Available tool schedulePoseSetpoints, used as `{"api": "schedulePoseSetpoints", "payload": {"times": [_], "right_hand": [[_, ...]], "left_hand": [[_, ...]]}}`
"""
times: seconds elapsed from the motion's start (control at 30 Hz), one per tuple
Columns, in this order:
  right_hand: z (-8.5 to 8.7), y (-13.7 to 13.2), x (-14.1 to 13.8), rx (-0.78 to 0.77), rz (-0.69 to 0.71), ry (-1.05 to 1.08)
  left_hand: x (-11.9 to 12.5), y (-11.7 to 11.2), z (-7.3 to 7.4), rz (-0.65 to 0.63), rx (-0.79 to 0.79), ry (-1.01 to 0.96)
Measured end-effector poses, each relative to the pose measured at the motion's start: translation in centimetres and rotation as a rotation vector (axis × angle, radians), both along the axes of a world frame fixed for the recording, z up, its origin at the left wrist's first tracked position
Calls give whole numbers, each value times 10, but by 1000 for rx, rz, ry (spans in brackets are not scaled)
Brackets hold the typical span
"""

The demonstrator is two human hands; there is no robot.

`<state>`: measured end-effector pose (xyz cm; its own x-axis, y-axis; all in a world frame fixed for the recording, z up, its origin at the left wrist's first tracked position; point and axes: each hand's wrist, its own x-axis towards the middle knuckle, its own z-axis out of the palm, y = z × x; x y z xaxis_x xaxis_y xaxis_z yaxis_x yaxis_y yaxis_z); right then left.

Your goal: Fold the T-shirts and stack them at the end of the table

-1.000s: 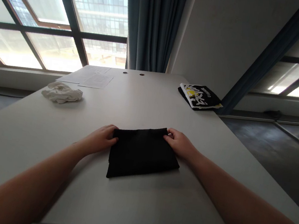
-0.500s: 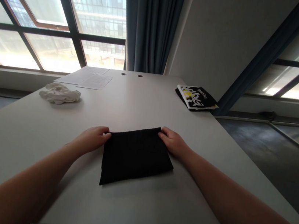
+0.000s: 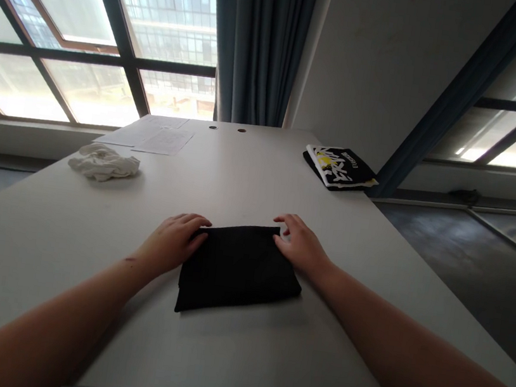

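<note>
A folded black cloth (image 3: pixel 240 271) lies on the white table in front of me, its near left corner closest to me. My left hand (image 3: pixel 177 240) rests at its far left corner, fingers stretched loosely past the far edge and thumb over the fabric. At the far right corner is my right hand (image 3: pixel 296 244), with fingers apart and raised and the thumb by the cloth's edge. The black fabric shows layered edges along its left side.
A crumpled white cloth (image 3: pixel 105 163) lies at the left of the table (image 3: pixel 235 184). Behind it are paper sheets (image 3: pixel 160 136). Folded black-and-white printed fabric (image 3: pixel 341 168) sits at the far right edge. A blue curtain (image 3: pixel 259 46) hangs beyond the table.
Both hands have loosened their pinch on the far corners. My left hand has slid right along the far edge, and my right fingers have lifted apart. The black cloth now lies flatter.
</note>
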<state>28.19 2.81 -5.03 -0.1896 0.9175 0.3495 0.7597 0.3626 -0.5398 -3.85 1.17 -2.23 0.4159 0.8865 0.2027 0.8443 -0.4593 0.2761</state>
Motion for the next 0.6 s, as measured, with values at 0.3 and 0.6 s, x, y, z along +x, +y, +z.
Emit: {"api": "schedulePoseSetpoints", "payload": {"times": [0.3,0.6], "right_hand": [[-8,-23,-28,-149,283,-388],[-18,1,-13,-184,125,-403]], "left_hand": [[28,-26,-35,-114,53,246],[28,-28,-22,-132,127,238]]}}
